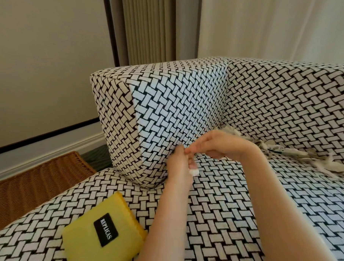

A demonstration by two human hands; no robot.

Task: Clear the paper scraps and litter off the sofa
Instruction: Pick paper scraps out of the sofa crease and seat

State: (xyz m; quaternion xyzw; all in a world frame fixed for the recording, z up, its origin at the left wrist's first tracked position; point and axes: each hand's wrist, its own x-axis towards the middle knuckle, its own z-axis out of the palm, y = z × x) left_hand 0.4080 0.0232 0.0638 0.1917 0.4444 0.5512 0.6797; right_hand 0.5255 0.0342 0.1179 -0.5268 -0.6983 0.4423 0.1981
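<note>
Nearest the camera, yellow cloth pouch with a black label reading "REPLICAS" lies flat on the sofa seat, lower left. Sofa is black-and-white basket-weave fabric, boxy armrest on the left, backrest running right.

2 bare forearms reach in from the bottom edge, hands meet over the seat just in front of the armrest base. Left hand is curled closed around a small white paper scrap, which sticks out at the lower right of the fingers. Right hand sits just right of it, fingers bent and pinched toward the left hand's fingertips; cannot tell if it holds anything itself, motion blur there. The 2 hands touch or nearly touch at the fingertips.

More litter: white shredded paper strips strewn along the crease where seat meets backrest, from behind the right hand out to the right edge. Blurry, piece count unclear.

Wicker basket stands on the floor left of the sofa, beside the armrest. Beige wall and pleated curtains behind.
</note>
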